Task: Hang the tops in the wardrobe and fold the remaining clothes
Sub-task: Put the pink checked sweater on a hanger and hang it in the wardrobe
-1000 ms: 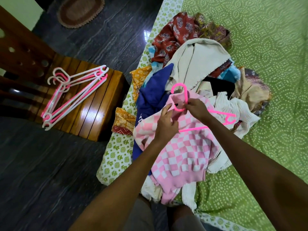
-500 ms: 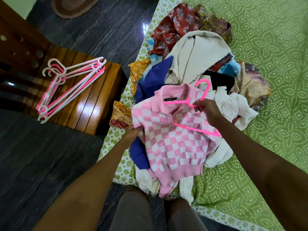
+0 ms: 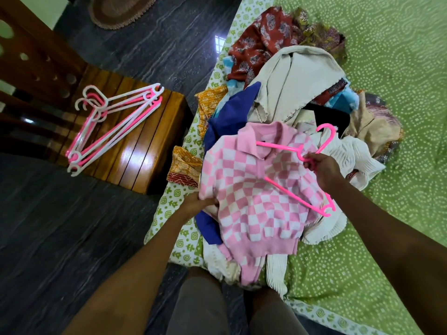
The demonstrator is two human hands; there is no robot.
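My right hand (image 3: 321, 166) grips the pink hanger (image 3: 296, 174) over the checked pink top (image 3: 251, 201); my left hand (image 3: 196, 204) pinches its sleeve edge beside the bed's edge (image 3: 174, 204).

My left hand (image 3: 196, 203), my right hand (image 3: 323, 168): both bare, no gloves, no rings, no watch showing. My forearms bare too, full length up to frame edge, no sleeves in view. Down below, my legs in plain grey-brown cloth trousers (image 3: 200, 308), smooth fabric, no pattern, no visible pockets or seams.
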